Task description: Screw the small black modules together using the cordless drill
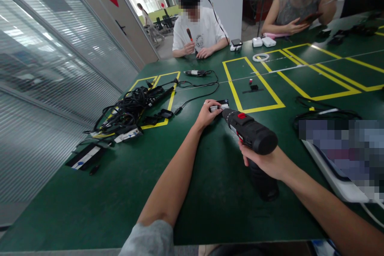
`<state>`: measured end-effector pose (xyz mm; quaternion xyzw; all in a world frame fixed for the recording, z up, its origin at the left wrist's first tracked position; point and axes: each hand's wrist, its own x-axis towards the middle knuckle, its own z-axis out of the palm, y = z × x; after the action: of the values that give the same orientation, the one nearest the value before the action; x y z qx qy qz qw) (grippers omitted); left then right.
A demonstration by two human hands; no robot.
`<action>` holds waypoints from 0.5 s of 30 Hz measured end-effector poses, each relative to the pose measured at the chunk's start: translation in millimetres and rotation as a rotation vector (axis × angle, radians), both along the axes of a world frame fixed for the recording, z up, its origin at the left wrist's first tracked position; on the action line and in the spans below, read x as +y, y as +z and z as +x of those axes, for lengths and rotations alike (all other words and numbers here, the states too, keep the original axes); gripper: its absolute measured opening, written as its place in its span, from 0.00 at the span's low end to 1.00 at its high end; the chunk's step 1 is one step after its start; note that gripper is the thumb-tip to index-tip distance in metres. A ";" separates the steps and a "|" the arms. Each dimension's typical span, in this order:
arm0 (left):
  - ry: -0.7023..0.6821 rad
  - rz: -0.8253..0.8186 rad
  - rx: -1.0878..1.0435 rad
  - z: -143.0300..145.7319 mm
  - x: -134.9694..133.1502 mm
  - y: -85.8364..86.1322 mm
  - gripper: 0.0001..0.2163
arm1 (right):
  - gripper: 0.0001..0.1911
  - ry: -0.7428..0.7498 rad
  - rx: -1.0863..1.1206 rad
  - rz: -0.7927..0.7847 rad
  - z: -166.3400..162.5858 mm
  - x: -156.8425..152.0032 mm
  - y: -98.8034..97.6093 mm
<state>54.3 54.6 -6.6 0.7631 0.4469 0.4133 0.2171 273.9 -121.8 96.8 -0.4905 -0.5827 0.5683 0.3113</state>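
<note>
1. The right hand (pixel 264 160) has its fingers wrapped tight around a fat black drill (pixel 250 132) with a red button.
2. The left hand (pixel 207 115) pinches a small grey and black box (pixel 218 106).
3. The box lies flat on the smooth green surface (pixel 210 192), touching the drill's tip.

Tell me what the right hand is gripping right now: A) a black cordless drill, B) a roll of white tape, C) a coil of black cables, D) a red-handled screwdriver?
A: the right hand wraps the handle of the black cordless drill, whose tip points at the small device that the left hand steadies.
</note>
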 end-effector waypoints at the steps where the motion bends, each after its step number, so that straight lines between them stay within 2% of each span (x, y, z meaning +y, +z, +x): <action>1: 0.000 0.003 0.000 0.0 0.2 -0.3 0.09 | 0.24 0.003 0.000 0.001 0.0 0.1 -0.4; 5: -0.008 0.014 -0.002 0.0 1.0 -1.4 0.08 | 0.21 0.008 0.005 0.012 0.3 0.6 -1.3; 11: -0.012 0.014 -0.006 -0.5 0.9 -1.6 0.09 | 0.02 0.059 -0.015 0.012 -0.6 1.1 -0.6; 15: -0.011 0.004 -0.007 0.0 -0.1 0.1 0.09 | 0.03 0.062 -0.025 0.011 -0.4 0.7 -1.6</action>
<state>54.2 54.5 -6.5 0.7644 0.4412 0.4160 0.2192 273.4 -121.1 95.2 -0.4776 -0.6047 0.5681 0.2891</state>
